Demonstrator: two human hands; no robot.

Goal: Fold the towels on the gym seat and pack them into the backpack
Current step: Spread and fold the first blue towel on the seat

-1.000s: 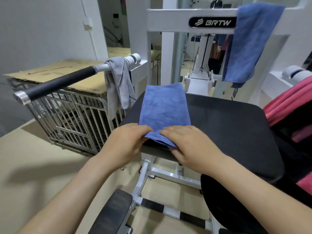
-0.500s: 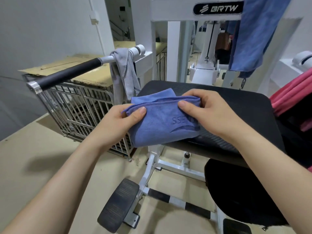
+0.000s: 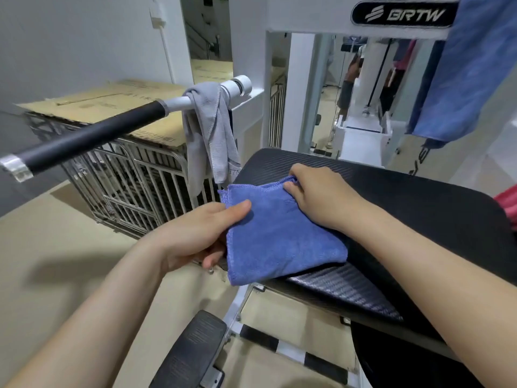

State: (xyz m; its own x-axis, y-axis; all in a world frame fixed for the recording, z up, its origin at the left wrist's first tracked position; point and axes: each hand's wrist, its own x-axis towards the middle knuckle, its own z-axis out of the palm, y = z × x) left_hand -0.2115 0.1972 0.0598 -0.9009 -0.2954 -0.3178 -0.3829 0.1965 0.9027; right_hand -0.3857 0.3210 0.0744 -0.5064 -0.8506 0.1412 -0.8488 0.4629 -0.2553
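1. So, the folded blue towel (image 3: 279, 233) is parked on the near-left corner of the black gym seat (image 3: 419, 219), with its left and front edges hanging just past the seat's rim. Most of the pad to the right and behind is left bare, so there's open room on that side.
2. On the left, things are tighter: a black-gripped handle bar (image 3: 92, 138) juts out toward the camera, and a grey towel (image 3: 209, 141) is draped over its silver end, hanging just beside the seat's back-left corner. A metal cage (image 3: 134, 189) topped with cardboard (image 3: 112, 105) is set behind that.
3. Another blue towel (image 3: 470, 71) is hung over the white machine frame (image 3: 307, 15) up at top right, well apart from the folded one. A strip of pink (image 3: 507, 208) can be seen at the right edge; it might be the backpack, but too little of it is shown to tell.
4. The floor is beige, the walls pale grey, and a black foot pad (image 3: 193, 348) is mounted below the seat.
5. The left hand (image 3: 195, 233) is closed on the folded towel's left edge, thumb pressed on top and fingers curled under.
6. The right hand (image 3: 316, 191) is closed on the far right corner of the same towel, which is pinched between thumb and fingers, with the hand resting against the seat.
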